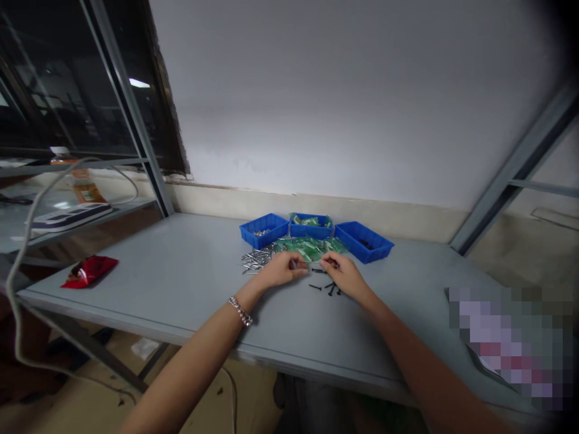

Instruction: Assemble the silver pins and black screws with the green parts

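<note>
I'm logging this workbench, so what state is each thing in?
Left blue bin: open, silver pieces inside.
Middle blue bin: open, green packets inside.
Right blue bin: open, dark pieces inside.
Black screws: loose, scattered.
Bottle: white cap on.
Red packet: lying down, opening unclear.
Left hand: fingers curled, grip unclear.
Right hand: fingertips pinched, grip unclear.

three blue bins (264, 231), two hands (284, 269), one bottle (85, 184), one red packet (89, 271)

L forearm (194, 361), R forearm (427, 364) cut off, btm.
</note>
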The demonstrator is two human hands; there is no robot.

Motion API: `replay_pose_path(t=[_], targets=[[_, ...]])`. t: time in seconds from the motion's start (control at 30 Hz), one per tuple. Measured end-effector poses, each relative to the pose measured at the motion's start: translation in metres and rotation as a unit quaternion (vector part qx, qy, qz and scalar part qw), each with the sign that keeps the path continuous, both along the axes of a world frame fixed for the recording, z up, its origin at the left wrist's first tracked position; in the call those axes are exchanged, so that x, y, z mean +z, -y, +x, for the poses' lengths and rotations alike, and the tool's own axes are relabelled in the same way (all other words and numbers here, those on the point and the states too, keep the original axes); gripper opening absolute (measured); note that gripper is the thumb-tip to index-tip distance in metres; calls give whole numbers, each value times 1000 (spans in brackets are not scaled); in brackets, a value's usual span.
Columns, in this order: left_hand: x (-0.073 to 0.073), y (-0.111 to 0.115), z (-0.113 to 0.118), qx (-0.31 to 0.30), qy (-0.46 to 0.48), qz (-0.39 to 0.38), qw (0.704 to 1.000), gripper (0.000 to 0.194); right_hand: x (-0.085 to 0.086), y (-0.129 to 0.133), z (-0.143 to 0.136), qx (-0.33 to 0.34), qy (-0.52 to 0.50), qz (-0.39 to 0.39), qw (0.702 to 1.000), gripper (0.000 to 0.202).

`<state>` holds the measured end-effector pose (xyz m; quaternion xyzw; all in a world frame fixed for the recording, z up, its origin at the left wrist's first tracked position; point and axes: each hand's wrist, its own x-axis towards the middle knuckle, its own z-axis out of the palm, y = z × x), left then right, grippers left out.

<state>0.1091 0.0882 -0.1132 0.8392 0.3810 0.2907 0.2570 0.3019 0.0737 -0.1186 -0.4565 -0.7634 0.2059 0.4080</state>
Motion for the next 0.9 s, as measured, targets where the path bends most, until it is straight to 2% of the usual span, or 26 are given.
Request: replay_pose_path(t=[0.33, 0.67, 0.9], targets=[[1, 0, 0, 20, -14, -10, 1000, 22, -3, -2, 1, 5, -36, 2, 999, 6], [1, 0, 3, 21, 33, -18, 999, 30, -3, -2, 0, 3, -26, -2, 1000, 5], [3, 1, 4, 51, 60, 9, 997, 23, 3, 3, -2, 18, -9, -17, 1000, 18]])
